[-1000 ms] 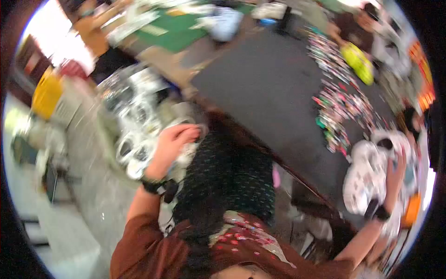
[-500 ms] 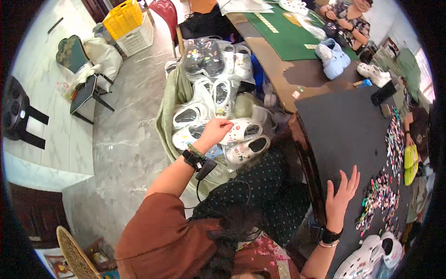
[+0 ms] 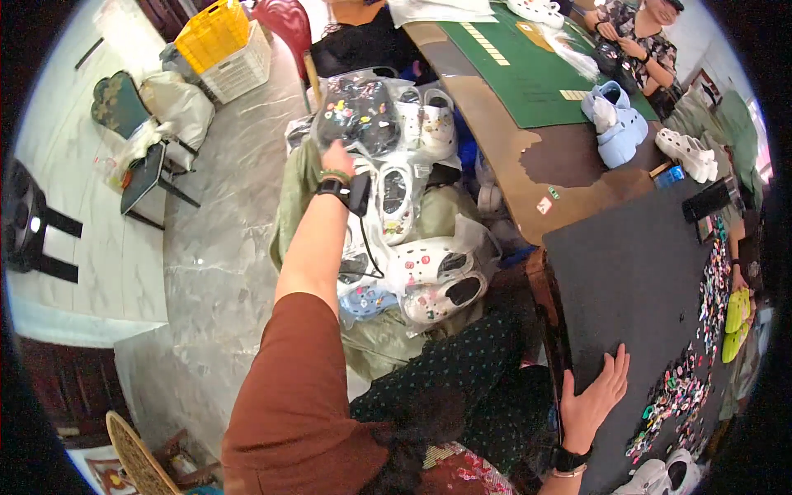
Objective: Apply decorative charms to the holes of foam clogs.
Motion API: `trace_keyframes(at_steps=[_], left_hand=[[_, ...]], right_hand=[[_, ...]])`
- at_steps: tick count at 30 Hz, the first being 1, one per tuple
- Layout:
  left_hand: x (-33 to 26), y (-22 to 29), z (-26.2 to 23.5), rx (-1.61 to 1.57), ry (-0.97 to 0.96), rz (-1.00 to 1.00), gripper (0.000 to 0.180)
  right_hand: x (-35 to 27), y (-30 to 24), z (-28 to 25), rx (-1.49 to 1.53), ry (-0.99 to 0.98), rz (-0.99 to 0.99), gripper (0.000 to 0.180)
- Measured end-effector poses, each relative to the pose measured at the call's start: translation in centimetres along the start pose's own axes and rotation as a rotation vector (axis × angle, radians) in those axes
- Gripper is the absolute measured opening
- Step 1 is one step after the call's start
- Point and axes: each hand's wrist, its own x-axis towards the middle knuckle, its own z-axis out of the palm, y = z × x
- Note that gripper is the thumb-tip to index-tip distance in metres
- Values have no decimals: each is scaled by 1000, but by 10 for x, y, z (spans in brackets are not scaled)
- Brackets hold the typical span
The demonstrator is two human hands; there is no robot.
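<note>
My left hand (image 3: 337, 158) reaches forward, its fingers closed at the lower left edge of a bagged pair of black clogs (image 3: 360, 114) dotted with colourful charms. Whether the fingertips pinch the plastic cannot be made out. Below and around them lie several white clogs (image 3: 394, 202) in clear bags, heaped in a large olive-green sack (image 3: 289, 216). A pair of light blue clogs (image 3: 368, 302) shows low in the heap. My right hand (image 3: 596, 400) rests at the left edge of the black mat (image 3: 610, 289), fingers spread, holding nothing.
Loose colourful charms (image 3: 672, 400) lie along the mat's right side, near white clogs (image 3: 664, 474). Light blue clogs (image 3: 620, 132) stand by a green mat (image 3: 528, 91). A person (image 3: 639, 45) sits at the far end; another person's hand (image 3: 737, 279) is near lime-green clogs (image 3: 736, 326).
My left hand has moved forward from the white clogs to the bagged black clogs. My right hand has lowered to the black mat's edge. The view has shifted slightly.
</note>
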Motion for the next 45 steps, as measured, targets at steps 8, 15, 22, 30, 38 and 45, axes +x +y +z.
trace_keyframes(at_steps=[8, 15, 22, 30, 38, 45], left_hand=[[69, -76, 37, -1281, -8, -942, 100], [141, -131, 69, -1205, -15, -761, 95], [123, -108, 95, -1523, -148, -747, 75], [81, -45, 68, -1470, -57, -707, 70], [62, -60, 58, -1228, -46, -845, 90], [17, -24, 35, -1195, -304, -677, 81]], right_hand=[[7, -2, 4, 21, -34, -59, 78], [9, 0, 0, 78, -49, -62, 79], [16, -5, -3, 71, -79, -25, 81], [13, -6, -5, 73, -78, -29, 84], [9, -6, -5, 83, -25, -38, 79], [6, -4, -3, 25, 2, -28, 74]])
